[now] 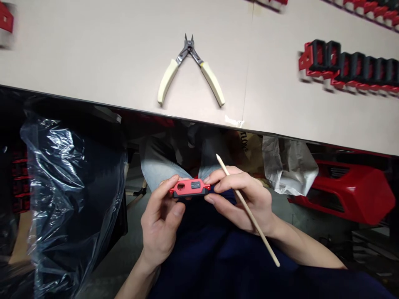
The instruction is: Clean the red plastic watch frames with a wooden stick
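Observation:
Both my hands hold a small red plastic part [189, 187] with a dark underside, level, over my lap below the table edge. My left hand [160, 222] pinches its left end between thumb and fingers. My right hand [241, 199] grips its right end and also holds a thin pale wooden stick [247, 209], which runs slantwise across the hand with its pointed tip up. The part's top face shows a round hole at the left and a small dark rectangular inset in the middle.
Cream-handled cutting pliers [190, 68] lie with handles spread on the beige table [93, 54]. A row of red and black parts [352, 66] sits at the right. Below the table are a clear plastic bag [71, 195] at the left and a red bin [352, 195] at the right.

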A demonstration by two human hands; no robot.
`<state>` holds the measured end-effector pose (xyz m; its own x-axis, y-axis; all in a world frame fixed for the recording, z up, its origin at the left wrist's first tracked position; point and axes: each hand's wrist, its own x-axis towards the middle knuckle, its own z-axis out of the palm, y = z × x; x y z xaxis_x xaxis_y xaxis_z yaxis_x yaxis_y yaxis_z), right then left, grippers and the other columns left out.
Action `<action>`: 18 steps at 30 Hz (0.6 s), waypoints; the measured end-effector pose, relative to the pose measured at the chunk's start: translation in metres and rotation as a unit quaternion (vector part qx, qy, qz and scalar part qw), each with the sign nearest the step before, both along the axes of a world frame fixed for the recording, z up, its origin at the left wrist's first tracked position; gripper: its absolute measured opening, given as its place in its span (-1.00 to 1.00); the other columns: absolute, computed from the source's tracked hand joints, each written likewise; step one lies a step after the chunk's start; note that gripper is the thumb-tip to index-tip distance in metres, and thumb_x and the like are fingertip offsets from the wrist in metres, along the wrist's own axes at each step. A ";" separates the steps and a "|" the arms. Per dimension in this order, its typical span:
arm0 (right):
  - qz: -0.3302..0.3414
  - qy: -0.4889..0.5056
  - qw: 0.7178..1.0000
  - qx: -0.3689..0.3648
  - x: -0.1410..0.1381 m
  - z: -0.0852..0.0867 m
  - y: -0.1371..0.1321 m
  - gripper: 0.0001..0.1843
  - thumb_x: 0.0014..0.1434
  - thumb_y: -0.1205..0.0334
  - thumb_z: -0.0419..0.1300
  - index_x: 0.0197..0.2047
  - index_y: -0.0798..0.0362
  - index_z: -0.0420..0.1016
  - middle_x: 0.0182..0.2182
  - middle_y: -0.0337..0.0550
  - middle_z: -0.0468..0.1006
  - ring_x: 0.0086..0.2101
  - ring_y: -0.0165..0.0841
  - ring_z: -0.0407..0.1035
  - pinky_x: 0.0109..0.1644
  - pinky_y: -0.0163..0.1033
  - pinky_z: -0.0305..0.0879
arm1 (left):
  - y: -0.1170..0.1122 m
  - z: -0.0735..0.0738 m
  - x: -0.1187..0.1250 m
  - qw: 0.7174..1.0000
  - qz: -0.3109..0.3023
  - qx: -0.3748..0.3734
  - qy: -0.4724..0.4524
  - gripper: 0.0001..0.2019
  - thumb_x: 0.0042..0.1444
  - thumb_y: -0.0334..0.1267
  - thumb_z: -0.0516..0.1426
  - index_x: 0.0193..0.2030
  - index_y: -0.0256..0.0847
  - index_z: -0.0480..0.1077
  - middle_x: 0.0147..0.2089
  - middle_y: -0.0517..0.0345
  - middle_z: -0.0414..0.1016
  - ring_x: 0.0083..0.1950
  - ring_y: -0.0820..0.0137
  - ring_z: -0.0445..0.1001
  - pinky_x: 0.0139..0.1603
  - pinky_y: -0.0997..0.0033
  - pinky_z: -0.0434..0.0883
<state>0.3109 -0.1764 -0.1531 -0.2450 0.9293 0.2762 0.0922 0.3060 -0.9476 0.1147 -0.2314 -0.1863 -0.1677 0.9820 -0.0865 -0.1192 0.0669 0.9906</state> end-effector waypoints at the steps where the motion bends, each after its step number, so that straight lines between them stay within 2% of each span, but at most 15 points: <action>1: -0.005 0.012 1.000 -0.023 0.000 0.000 0.000 -0.72 0.26 0.49 0.44 -0.09 -0.04 0.54 -0.13 -0.10 0.71 -0.20 -0.32 0.63 -0.09 -0.19 0.62 | 0.001 0.002 0.001 1.000 -0.014 0.015 0.003 -0.53 0.34 -0.27 0.34 0.35 0.15 0.55 0.22 0.18 0.68 0.17 0.33 0.69 0.19 0.46 0.60; 4: -0.024 0.074 0.987 -0.138 -0.002 -0.001 -0.002 -0.77 0.26 0.43 0.46 -0.15 -0.05 0.55 -0.12 -0.15 0.70 -0.33 -0.42 0.52 -0.17 -0.24 0.56 | 0.004 0.008 0.004 0.998 -0.047 0.041 0.028 -0.33 0.28 -0.45 0.34 0.44 0.25 0.45 0.32 0.22 0.62 0.30 0.34 0.63 0.23 0.50 0.59; 6: -0.024 0.131 0.963 -0.235 -0.003 -0.002 -0.002 -0.79 0.25 0.35 0.48 -0.15 -0.04 0.55 -0.13 -0.16 0.69 -0.33 -0.43 0.51 -0.20 -0.27 0.55 | 0.005 0.009 0.004 0.996 -0.053 0.043 0.054 -0.30 0.27 -0.48 0.34 0.44 0.28 0.44 0.38 0.21 0.58 0.37 0.32 0.57 0.27 0.49 0.57; 8: -0.013 0.185 0.929 -0.319 -0.003 -0.003 -0.001 -0.76 0.23 0.27 0.52 -0.15 -0.03 0.55 -0.14 -0.17 0.68 -0.29 -0.43 0.54 -0.21 -0.30 0.54 | 0.006 0.010 0.004 0.996 -0.045 0.037 0.062 -0.34 0.26 -0.46 0.36 0.41 0.26 0.48 0.36 0.22 0.59 0.30 0.36 0.61 0.25 0.52 0.57; 10: -0.002 0.218 0.902 -0.371 -0.003 -0.005 0.000 -0.74 0.22 0.22 0.55 -0.15 -0.03 0.55 -0.15 -0.19 0.68 -0.30 -0.45 0.54 -0.26 -0.34 0.52 | 0.007 0.011 0.004 0.998 -0.035 0.025 0.039 -0.39 0.24 -0.43 0.39 0.35 0.24 0.54 0.25 0.25 0.66 0.12 0.45 0.70 0.17 0.58 0.60; 13: 0.007 0.232 0.891 -0.390 -0.002 -0.007 0.001 -0.73 0.24 0.18 0.55 -0.11 -0.04 0.57 -0.08 -0.17 0.67 -0.27 -0.45 0.55 -0.25 -0.35 0.51 | 0.010 0.014 0.005 1.000 -0.017 0.000 -0.006 -0.47 0.19 -0.41 0.45 0.23 0.21 0.62 0.08 0.35 0.72 -0.03 0.51 0.74 0.08 0.68 0.60; 16: 0.030 0.226 0.902 -0.367 -0.001 -0.007 0.000 -0.72 0.26 0.20 0.53 -0.05 -0.06 0.57 0.02 -0.12 0.64 -0.11 -0.39 0.57 -0.08 -0.29 0.55 | 0.014 0.015 0.007 0.999 0.008 -0.013 -0.036 -0.57 0.15 -0.37 0.49 0.12 0.15 0.68 0.00 0.39 0.75 -0.04 0.54 0.75 0.06 0.75 0.57; 18: 0.051 0.218 0.912 -0.344 0.000 -0.007 -0.001 -0.72 0.28 0.24 0.51 -0.01 -0.07 0.55 0.05 -0.10 0.62 -0.04 -0.36 0.56 -0.05 -0.28 0.55 | 0.015 0.013 0.008 0.997 0.013 -0.027 -0.066 -0.62 0.16 -0.33 0.49 0.09 0.12 0.69 -0.03 0.38 0.76 -0.05 0.55 0.75 0.03 0.77 0.56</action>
